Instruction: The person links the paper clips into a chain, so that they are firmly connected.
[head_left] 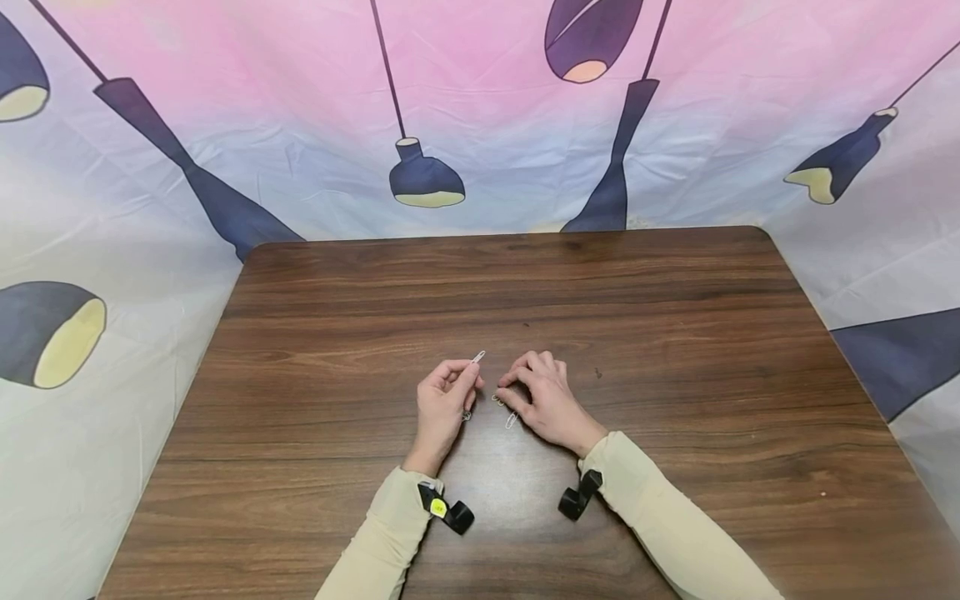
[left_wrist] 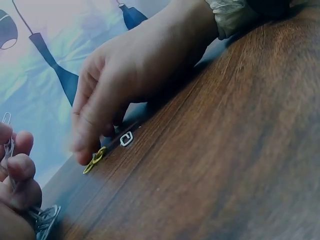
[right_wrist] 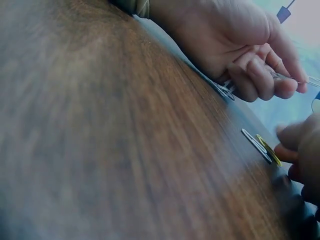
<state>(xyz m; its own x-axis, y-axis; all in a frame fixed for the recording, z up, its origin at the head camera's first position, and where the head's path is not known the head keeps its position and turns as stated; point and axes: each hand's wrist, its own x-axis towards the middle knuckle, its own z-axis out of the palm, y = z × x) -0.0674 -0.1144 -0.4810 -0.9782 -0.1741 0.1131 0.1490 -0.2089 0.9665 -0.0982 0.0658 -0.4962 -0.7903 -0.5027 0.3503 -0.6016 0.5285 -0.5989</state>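
My left hand (head_left: 444, 408) pinches a silver paper clip (head_left: 478, 357) between thumb and forefinger, its end pointing up and away. More silver paper clips (left_wrist: 46, 220) show by the lower fingers of that hand, close over the table. Just right of it, my right hand (head_left: 551, 404) reaches down with bent fingers, thumb and forefinger slightly apart. Its fingertips (left_wrist: 84, 156) are right at a yellow paper clip (left_wrist: 95, 159) lying on the table. Beside the yellow one, under the right palm's near side, lies a white paper clip (head_left: 512, 421).
The brown wood-grain table (head_left: 337, 317) spreads around both hands. Behind it hangs a cloth backdrop (head_left: 315, 167) printed with lamps. Black camera mounts sit on both wrists over pale sleeves (head_left: 660, 500). A tiny white speck (head_left: 822, 493) lies on the right side.
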